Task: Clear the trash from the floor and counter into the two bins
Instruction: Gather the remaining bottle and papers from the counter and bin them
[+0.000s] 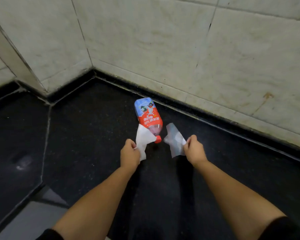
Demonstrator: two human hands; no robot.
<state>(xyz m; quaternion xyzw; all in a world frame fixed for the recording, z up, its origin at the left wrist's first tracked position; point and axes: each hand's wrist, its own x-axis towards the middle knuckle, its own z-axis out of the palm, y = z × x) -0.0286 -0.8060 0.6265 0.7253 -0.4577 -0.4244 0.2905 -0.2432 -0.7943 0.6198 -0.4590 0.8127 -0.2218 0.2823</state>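
A red-and-blue labelled plastic bottle (148,118) lies on the black speckled floor (87,122) near its wall corner. The left hand (129,154) pinches a white tissue (143,142); the right hand (194,149) pinches a second crumpled white tissue (174,141).

- There is only one camera. It sits on the person's head.
- It looks forward and down, at the dark floor (87,129) where it meets the pale tiled wall (163,40).
- Both bare arms come in from the bottom edge. The left hand (129,155) and the right hand (195,150) sit near the middle of the picture.
- The hands are close to the camera. The wall corner is farther off, up near the top left.
- The lens is very wide, so straight lines in the wall and floor look bent near the edges.
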